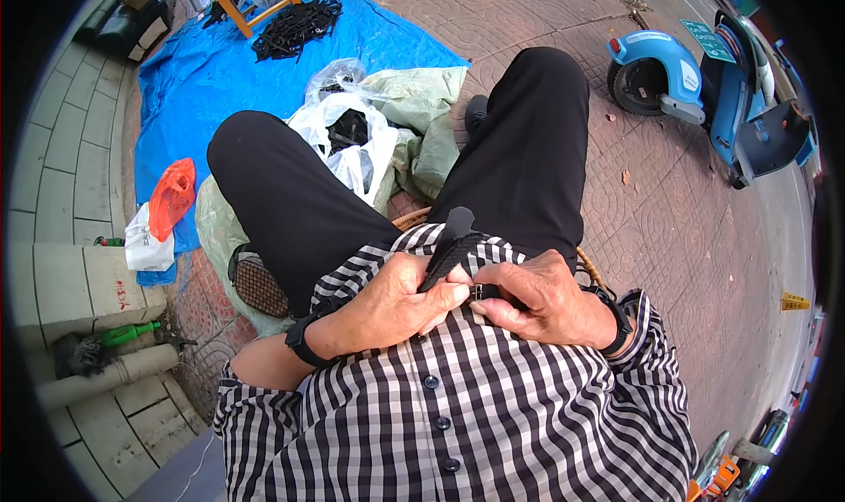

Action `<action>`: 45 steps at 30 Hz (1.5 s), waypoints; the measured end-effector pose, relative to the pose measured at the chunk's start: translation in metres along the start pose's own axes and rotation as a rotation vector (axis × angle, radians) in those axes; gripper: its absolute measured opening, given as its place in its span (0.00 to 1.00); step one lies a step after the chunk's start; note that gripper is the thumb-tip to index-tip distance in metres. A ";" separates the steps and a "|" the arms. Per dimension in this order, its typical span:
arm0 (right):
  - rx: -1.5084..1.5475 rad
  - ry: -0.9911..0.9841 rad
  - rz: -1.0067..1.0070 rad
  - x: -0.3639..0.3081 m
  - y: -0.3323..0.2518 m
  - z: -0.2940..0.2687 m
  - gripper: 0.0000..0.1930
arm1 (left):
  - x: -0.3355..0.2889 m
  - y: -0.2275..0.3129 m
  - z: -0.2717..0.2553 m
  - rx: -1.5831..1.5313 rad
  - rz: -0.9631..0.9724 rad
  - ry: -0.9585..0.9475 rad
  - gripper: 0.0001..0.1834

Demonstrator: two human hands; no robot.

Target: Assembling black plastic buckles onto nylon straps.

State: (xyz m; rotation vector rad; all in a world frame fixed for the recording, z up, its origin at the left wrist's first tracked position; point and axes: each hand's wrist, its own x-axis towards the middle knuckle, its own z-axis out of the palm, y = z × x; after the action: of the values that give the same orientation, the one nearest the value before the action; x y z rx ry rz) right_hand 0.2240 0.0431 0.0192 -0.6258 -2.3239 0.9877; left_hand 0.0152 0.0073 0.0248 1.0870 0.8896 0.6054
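Observation:
Close in front of my checked shirt, both hands meet over a black braided strap (451, 251) with a broad, rounded tip pointing up and away. My left hand (393, 301) is closed on the strap, pinching it between thumb and fingers. A small metal buckle (478, 293) sits between the two hands. The fingers of my right hand (556, 301) are closed around the buckle end, its thumb and forefinger on either side. Part of the strap is hidden behind the fingers, so I cannot tell whether it passes through the buckle.
Beyond my knees lies a blue tarp (198, 80) with a heap of black straps (297, 29) beside a wooden stool (231, 7). White plastic bags (374, 146) with black items stand between my legs. A red bag (172, 198) lies left; a blue scooter (656, 62) stands right.

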 end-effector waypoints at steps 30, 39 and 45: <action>0.213 0.079 -0.059 -0.009 0.007 0.006 0.08 | -0.003 0.011 0.004 -0.142 -0.170 0.028 0.04; -0.011 0.052 -0.191 -0.007 0.003 0.004 0.10 | -0.004 -0.001 0.013 0.242 0.123 0.163 0.04; -0.063 0.050 -0.161 -0.008 0.001 0.006 0.08 | -0.002 -0.009 0.020 0.398 0.263 0.264 0.06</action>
State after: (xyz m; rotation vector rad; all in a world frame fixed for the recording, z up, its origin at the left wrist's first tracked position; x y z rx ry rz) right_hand 0.2263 0.0362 0.0130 -0.4733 -2.3273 0.8195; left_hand 0.0306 -0.0076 0.0205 1.5228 1.1356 0.8251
